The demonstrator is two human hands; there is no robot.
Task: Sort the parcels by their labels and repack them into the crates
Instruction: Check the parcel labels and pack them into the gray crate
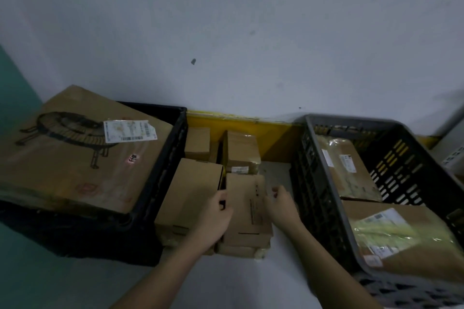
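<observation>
Head view: we judge sorting partly done, 2 parcels [356, 170] in the grey crate [324, 183], 1 large box [75, 153] on the black crate [173, 143], about 5 cartons unsorted, left hand [216, 213] gripping the middle carton [248, 206], right hand [282, 203] curled at its edge.

I'm seeing my left hand [217, 211] and right hand [282, 204] flanking a small box [247, 206] lying between two crates: one crate [163, 158] sitting left of my hands, another crate [319, 175] right, more parcels [241, 152] lying beyond.

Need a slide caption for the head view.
Both hands grip a box on the floor between two crates.
</observation>
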